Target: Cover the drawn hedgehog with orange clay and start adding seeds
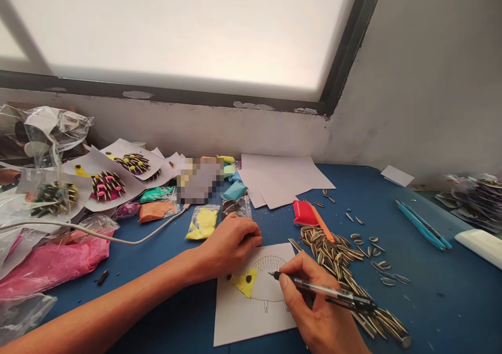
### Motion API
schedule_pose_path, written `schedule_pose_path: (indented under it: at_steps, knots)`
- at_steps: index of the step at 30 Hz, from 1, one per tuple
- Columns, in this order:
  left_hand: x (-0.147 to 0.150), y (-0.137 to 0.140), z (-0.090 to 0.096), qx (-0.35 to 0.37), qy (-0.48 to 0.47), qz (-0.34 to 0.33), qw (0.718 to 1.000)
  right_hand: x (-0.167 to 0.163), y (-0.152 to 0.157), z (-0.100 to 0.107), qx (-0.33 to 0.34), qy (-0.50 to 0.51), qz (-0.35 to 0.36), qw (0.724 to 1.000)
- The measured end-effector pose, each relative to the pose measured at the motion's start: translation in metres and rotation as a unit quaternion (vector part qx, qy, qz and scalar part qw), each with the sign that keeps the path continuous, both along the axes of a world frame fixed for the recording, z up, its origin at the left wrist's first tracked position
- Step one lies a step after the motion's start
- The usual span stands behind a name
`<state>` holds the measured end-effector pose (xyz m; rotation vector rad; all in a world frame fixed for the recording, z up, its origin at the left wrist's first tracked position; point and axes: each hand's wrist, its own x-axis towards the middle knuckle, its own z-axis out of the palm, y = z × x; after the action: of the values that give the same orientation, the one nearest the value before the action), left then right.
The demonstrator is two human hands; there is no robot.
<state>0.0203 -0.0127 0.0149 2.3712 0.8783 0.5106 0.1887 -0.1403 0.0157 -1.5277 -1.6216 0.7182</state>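
Observation:
A white sheet of paper [243, 328] lies before me with a rounded hedgehog-like outline drawn on it in dark lines. Short strokes fill its upper part, and small legs show below. A yellow clay face [246, 283] with dark round spots is stuck at the drawing's left. My right hand [319, 301] is closed around a black-and-clear pen [325, 290], its tip over the body of the drawing. My left hand [235, 241] rests at the sheet's upper left edge, fingers curled in a loose fist with nothing visible in them.
Striped sunflower seeds [337, 254] are heaped right of the sheet, near a red packet [305, 213] and an orange stick [322, 223]. Clay packets [203, 222], blank paper [278, 179], finished seed hedgehogs [107, 186], a white cable [133, 241] and blue tools [421, 223] lie around.

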Motion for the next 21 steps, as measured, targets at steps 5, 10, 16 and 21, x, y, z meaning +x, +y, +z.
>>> schedule_pose_path:
  at_steps: [5,10,16,21]
  knots:
    - [-0.006,0.001,-0.001,-0.023,-0.058,0.017,0.998,-0.006,-0.001,0.002,0.016,0.001,-0.040,0.999]
    - [-0.007,0.002,0.000,-0.065,-0.077,0.023,0.995,-0.010,-0.002,0.002,0.022,0.002,-0.067,0.998]
    - [-0.010,0.010,0.000,-0.037,-0.099,0.043,0.994,-0.008,-0.002,0.001,0.020,0.005,-0.076,0.997]
    - [-0.014,0.009,0.003,-0.030,-0.093,-0.056,0.994,-0.004,0.004,0.005,0.025,-0.017,-0.066,0.997]
